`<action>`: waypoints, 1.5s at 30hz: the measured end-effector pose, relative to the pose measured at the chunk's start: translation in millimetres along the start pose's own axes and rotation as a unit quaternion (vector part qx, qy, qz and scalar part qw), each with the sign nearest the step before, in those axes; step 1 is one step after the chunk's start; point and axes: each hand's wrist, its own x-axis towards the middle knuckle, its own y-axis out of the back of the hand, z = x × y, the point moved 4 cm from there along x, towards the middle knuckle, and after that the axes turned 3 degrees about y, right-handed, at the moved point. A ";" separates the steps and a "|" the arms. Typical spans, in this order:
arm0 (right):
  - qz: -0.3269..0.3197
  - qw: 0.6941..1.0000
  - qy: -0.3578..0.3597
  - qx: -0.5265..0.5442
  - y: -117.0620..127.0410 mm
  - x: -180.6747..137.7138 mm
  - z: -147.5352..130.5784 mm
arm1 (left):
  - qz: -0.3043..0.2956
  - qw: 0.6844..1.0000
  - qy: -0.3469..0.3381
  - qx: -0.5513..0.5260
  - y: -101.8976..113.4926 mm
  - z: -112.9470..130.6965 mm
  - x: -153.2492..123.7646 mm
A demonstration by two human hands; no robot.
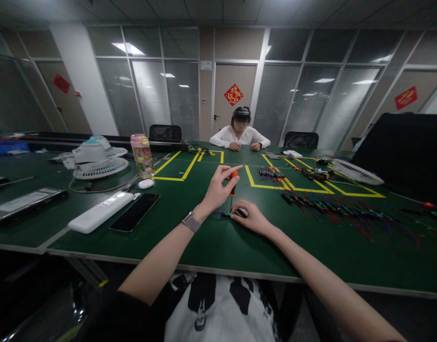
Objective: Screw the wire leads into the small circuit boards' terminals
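Well, the left hand (222, 186) grips a screwdriver (233, 192) over the wired board (226, 214) the right hand (252, 217) holds.

At the left of the frame, a hard drive (29, 204) is seen lying flat; to its right, a white oblong device (101, 212) and a black smartphone (135, 213) are laid side by side, both slanted. Above the smartphone, a white earbud case (146, 184) is placed near a pink-lidded water bottle (142, 159), with white fans (100, 170) set farther left. Toward the upper middle, a person in a white top (223, 137) is seen between two black chairs (164, 132), below a red diamond-shaped decoration (233, 95) fixed to a door (221, 76).
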 end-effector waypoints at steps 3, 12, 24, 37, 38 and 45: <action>-0.002 1.000 0.005 0.003 0.4 -0.3 -0.9 | -0.050 0.994 0.039 -0.092 -4.8 -4.6 1.4; -0.001 1.000 0.007 0.006 0.7 -0.1 -2.0 | -0.004 0.999 0.028 -0.036 0.1 -6.9 1.4; -0.003 1.000 0.001 0.000 0.4 -0.3 -1.6 | -0.012 0.998 0.032 -0.050 0.0 -6.6 2.1; -0.006 1.000 0.007 -0.004 0.4 -0.5 -1.7 | -0.028 0.989 0.069 -0.129 -0.7 -9.7 4.5; -0.005 1.000 0.007 -0.004 0.4 -0.5 -1.5 | -0.040 0.985 0.078 -0.151 -1.6 -10.5 4.8; -0.006 1.000 0.007 -0.007 0.4 -0.5 -1.1 | 0.012 0.996 0.051 -0.068 2.0 -10.0 3.4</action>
